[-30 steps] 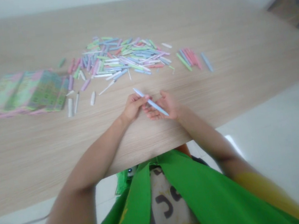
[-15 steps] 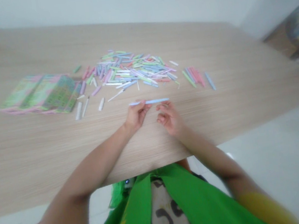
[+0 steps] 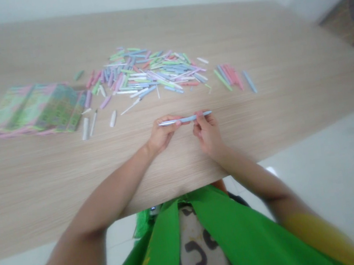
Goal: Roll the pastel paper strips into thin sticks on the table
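Note:
A slim light-blue pen (image 3: 188,118) lies level across both hands, just above the table near its front edge. My left hand (image 3: 161,133) is closed on the pen's left part, thumb over it. With thumb and fingers, my right hand (image 3: 207,132) pinches the pen close to its right tip. Beyond the hands spreads a loose pile of pastel pen parts (image 3: 153,73), in blue, green, pink, purple and white. To the pile's right a small row of pink and green pens (image 3: 230,77) lies side by side, with a single blue pen (image 3: 249,82) apart from it.
Overlapping green and pink printed packs (image 3: 32,109) lie at the left. Near them are a white cap-like piece (image 3: 85,128), a thin white stick (image 3: 93,123) and another white piece (image 3: 113,118). The wooden table (image 3: 284,110) ends just before my body.
My right hand has closed on the pen's right end, where its fingers were loose before. The pen has shifted slightly right and its right end has tilted up. The view has moved a little.

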`<state>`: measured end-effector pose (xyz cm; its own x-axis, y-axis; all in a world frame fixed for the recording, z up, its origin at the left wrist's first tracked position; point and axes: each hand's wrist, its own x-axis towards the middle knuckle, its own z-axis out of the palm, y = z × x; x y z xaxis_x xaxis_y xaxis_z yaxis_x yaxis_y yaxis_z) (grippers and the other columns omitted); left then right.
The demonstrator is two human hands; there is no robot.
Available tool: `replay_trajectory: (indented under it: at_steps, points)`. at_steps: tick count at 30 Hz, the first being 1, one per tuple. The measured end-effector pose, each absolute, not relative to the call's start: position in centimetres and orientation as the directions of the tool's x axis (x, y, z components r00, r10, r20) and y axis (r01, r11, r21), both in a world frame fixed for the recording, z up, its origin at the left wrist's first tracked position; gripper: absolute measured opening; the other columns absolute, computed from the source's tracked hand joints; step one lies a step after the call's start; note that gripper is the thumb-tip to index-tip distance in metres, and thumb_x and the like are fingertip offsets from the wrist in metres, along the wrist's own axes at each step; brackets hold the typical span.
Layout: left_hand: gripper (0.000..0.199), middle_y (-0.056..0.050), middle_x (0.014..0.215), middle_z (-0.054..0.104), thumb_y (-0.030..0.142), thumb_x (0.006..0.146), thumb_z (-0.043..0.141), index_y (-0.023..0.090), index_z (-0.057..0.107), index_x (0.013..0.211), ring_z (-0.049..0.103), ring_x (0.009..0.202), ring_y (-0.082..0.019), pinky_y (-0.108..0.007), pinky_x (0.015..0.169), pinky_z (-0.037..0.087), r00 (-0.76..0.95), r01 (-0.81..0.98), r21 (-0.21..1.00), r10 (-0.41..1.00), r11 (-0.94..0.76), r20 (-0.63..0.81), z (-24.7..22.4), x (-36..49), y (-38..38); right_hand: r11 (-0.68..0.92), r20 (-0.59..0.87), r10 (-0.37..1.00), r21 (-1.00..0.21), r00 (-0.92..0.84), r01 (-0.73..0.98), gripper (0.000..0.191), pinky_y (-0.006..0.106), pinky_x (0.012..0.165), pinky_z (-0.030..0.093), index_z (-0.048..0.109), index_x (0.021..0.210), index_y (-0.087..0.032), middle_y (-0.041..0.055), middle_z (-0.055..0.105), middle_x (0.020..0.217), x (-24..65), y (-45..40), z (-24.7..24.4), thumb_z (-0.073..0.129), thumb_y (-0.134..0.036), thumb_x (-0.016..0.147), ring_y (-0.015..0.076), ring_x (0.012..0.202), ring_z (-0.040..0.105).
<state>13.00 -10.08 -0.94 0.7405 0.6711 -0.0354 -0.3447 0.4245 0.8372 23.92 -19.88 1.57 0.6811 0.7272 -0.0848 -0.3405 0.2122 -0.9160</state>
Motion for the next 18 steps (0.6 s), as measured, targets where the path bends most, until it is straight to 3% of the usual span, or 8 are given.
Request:
replay_trajectory:
  at_steps: [8, 15, 18]
  points:
    - [0.043, 0.003, 0.064, 0.067, 0.041, 0.061, 0.094, 0.017, 0.059, 0.067, 0.074, 0.076, -0.016, -0.028, 0.081, 0.055, 0.655, -0.371, 0.852, 0.755, 0.37, -0.042, -0.7, 13.4, -11.1, 0.184, -0.004, 0.635, -0.97, 0.772, -0.157, 0.032, 0.021, 0.043, 0.027, 0.044, 0.084, -0.026, -0.01, 0.037, 0.06, 22.6, -20.0, 2.1, 0.062, -0.051, 0.092, 0.0058, 0.046, 0.033]
    - [0.037, 0.005, 0.066, 0.066, 0.031, 0.076, 0.084, 0.019, 0.051, 0.07, 0.074, 0.076, -0.015, -0.032, 0.088, 0.056, 0.671, -0.36, 0.806, 0.731, 0.469, -0.126, 0.0, 13.4, -11.7, 0.184, 0.027, 0.673, -0.974, 0.739, -0.132, 0.043, 0.023, 0.042, 0.024, 0.042, 0.077, -0.025, -0.011, 0.033, 0.052, 22.3, -20.1, 1.2, 0.063, -0.061, 0.088, 0.0061, 0.043, 0.031]
    - [0.039, 0.005, 0.067, 0.066, 0.034, 0.075, 0.085, 0.019, 0.049, 0.071, 0.074, 0.074, -0.015, -0.032, 0.087, 0.055, 0.701, -0.38, 0.775, 0.704, 0.504, -0.114, -0.1, 13.6, -12.0, 0.194, 0.037, 0.666, -0.973, 0.745, -0.125, 0.05, 0.022, 0.042, 0.022, 0.039, 0.07, -0.024, -0.0102, 0.032, 0.052, 22.4, -20.1, 1.2, 0.066, -0.062, 0.086, 0.0051, 0.044, 0.03]
